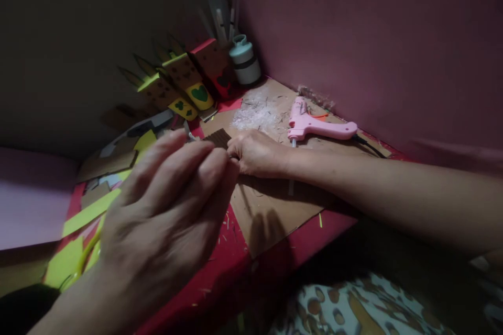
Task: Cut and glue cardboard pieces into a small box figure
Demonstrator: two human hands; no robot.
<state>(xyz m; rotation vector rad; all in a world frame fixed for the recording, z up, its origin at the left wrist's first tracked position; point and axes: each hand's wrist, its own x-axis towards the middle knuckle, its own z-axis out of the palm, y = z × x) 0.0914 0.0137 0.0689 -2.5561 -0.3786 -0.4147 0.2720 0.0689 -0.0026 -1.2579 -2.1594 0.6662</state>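
Note:
My left hand (168, 204) looms in the foreground, its back toward me, slightly blurred. Its fingers are bent and pressed together; their tips, and anything in them, are hidden. Just beyond, my right hand (257, 153) is closed in a pinch over a brown cardboard sheet (271, 220). A small dark piece of corrugated cardboard (218, 137) sticks out beside the right hand's fingers, which seem to grip its near end. The two hands nearly meet in this view. A pink hot glue gun (322, 128) lies past my right wrist, a glue stick at its front.
Decorated yellow box figures (181, 73) and a red one (212, 60) stand at the back, near a light blue and white container (244, 60). Yellow paper strips (92, 212) and yellow-handled scissors (84, 256) lie left on the red table (310, 230). Glue strands (255, 112) litter the cardboard.

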